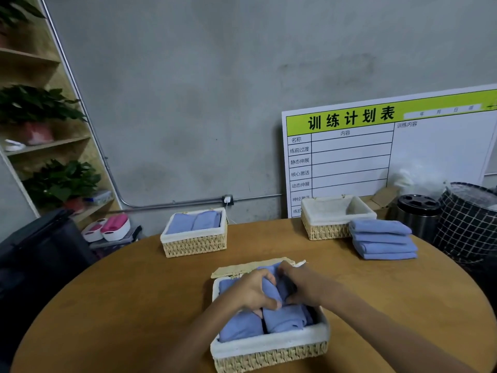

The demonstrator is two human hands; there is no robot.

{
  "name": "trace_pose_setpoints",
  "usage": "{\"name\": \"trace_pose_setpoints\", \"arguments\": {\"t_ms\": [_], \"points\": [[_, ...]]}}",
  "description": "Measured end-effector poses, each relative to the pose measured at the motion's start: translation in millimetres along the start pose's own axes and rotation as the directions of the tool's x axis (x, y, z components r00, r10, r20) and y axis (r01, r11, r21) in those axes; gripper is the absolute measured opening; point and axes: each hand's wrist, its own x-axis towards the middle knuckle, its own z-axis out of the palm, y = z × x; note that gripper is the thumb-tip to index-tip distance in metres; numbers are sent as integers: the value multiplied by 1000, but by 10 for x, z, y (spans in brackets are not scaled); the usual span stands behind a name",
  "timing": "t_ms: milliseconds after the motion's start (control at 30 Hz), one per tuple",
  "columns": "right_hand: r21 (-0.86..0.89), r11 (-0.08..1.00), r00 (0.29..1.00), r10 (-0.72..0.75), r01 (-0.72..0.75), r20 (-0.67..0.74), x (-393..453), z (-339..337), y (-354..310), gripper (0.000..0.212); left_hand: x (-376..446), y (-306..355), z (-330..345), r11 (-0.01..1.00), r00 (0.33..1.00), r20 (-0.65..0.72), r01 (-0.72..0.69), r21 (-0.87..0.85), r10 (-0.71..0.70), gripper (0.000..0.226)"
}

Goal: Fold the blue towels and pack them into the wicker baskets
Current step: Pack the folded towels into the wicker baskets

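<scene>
Round wooden table [134, 278]: both hands' grips (left [254, 292], right [301, 285]) pinch soft blue towels [282, 317] in near basket [269, 348].

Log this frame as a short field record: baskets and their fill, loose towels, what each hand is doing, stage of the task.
near basket: lined, holds folded blue towels, lid open behind
left hand: grips a towel inside the near basket
right hand: fingers curled on towels in the same basket
far left basket: packed with blue towels
far right basket: lined, no towels visible
folded stack: blue towels on the table beside the far right basket
stage: packing the near basket
</scene>
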Motion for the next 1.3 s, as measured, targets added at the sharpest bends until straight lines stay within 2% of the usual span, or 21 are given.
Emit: {"name": "trace_pose_setpoints", "arguments": {"t_ms": [100, 167, 233, 267, 333, 400, 467, 633, 733, 833, 1100, 1300], "points": [[-13, 1000, 1000, -1, 1, 6, 4, 64, -33, 58, 16, 22, 39, 995, 999, 32, -6, 99, 3, 40], [-35, 999, 1000, 0, 0, 15, 20, 45, -53, 57, -19, 51, 15, 994, 999, 51, -8, 106, 2, 40], [-85, 996, 1000, -28, 28, 6, 33, 3, -61, 50, -83, 99, -16, 994, 997, 79, -27, 103, 19, 42], [-119, 992, 999, -47, 47, 0, 29, -31, -61, 46, -110, 117, -42, 984, 996, 70, -71, 163, 60, 45], [-234, 969, 997, -83, 79, -5, -12, -107, -32, 47, -167, 113, -97, 880, 983, 22, -171, 444, 180, 58], [-359, 929, 993, -112, 94, -31, -60, -167, 62, 56, -210, 31, -127, 769, 972, -9, -179, 613, 233, 77], [-381, 914, 986, -164, 140, -30, -100, -184, 168, 65, -248, -77, -108, 741, 967, -21, -180, 647, 253, 87], [-463, 863, 979, -191, 201, 69, -96, -68, 311, 80, -205, -225, 75, 620, 978, 13, -141, 772, 206, 86], [-418, 892, 983, -119, 169, 142, -92, -98, 349, 96, -184, -178, -12, 649, 985, 42, -142, 748, 168, 89], [-348, 925, 977, -86, 151, 197, -116, -189, 353, 94, -161, -142, -114, 703, 989, 66, -139, 698, 130, 99], [-436, 884, 985, -137, 171, 108, -94, -11, 343, 90, -180, -152, 90, 636, 986, -11, -99, 766, 166, 103], [-437, 880, 982, -169, 187, 81, -110, -155, 268, 93, -289, -42, -85, 700, 990, 11, -107, 706, 140, 101]]}}
